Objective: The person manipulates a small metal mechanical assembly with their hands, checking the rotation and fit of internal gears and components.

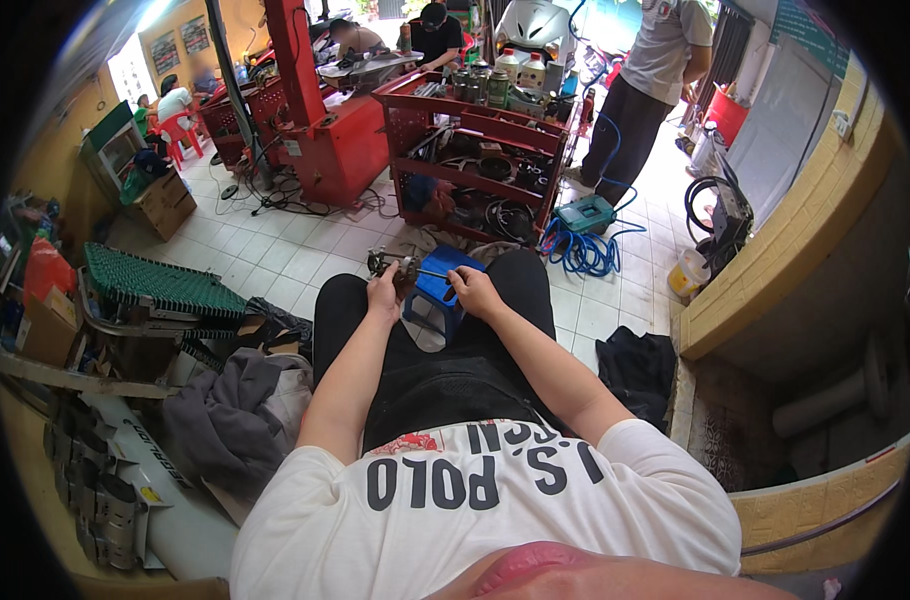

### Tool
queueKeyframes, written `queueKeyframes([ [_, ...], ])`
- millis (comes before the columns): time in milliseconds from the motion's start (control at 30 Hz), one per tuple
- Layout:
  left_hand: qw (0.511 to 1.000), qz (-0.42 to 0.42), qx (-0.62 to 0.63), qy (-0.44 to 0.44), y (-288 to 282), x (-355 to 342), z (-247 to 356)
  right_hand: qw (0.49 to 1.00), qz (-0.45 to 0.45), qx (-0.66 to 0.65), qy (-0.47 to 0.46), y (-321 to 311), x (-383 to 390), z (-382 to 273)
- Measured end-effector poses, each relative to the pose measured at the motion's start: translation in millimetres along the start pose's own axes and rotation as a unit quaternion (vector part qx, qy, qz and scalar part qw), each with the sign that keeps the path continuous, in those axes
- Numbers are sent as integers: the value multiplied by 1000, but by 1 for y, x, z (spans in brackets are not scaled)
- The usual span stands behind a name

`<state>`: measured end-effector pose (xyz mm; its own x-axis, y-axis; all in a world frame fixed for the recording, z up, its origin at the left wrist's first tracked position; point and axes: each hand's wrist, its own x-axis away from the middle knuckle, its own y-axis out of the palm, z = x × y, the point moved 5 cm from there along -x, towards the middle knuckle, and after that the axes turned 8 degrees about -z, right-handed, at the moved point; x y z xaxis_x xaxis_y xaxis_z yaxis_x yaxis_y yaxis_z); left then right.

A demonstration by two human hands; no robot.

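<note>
My left hand (383, 292) is closed around a small dark metal mechanical part (395, 266), held above my lap between my knees. My right hand (472, 290) is closed on the handle of a slim tool (433, 273), perhaps a screwdriver, whose metal shaft reaches left to the part. Its tip is too small to make out. Beneath and beyond my hands stands a low blue plastic stool (435, 315).
A red tool cart (475, 136) stands ahead, with blue hose (582, 255) beside it. A person (649, 85) stands at the right, others sit behind. Green folding chair (150, 280) and grey cloth (220, 410) lie left; dark clothing (630, 375) and a tiled ledge (775, 260) are right.
</note>
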<state>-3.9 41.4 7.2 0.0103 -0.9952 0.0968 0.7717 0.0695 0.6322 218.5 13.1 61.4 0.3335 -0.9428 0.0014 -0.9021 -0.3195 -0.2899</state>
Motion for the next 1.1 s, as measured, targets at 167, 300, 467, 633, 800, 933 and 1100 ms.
queueKeyframes([
  [167, 1000, 11, 19, -1, -3, 0, -1, 995, 37, 60, -69, 3, 3, -3],
  [300, 1000, 6, 8, -4, 1, -4, -2, 993, 15, 82, -82, -3, -4, 4],
  [467, 1000, 14, -3, -4, -6, 0, -1, 973, 80, 150, -154, 4, 9, -16],
  [633, 1000, 15, -14, 0, -1, 1, -1, 991, 41, 101, -81, -1, 6, -8],
  [800, 1000, 4, -3, 1, 4, 0, -1, 990, 39, 125, -57, -4, 0, -2],
  [933, 1000, 22, 8, 1, -3, 2, 0, 971, 111, 145, -153, 0, 12, -18],
  [1100, 1000, 15, -2, 2, -1, -1, 0, 990, 23, 129, -60, -3, 2, -8],
])
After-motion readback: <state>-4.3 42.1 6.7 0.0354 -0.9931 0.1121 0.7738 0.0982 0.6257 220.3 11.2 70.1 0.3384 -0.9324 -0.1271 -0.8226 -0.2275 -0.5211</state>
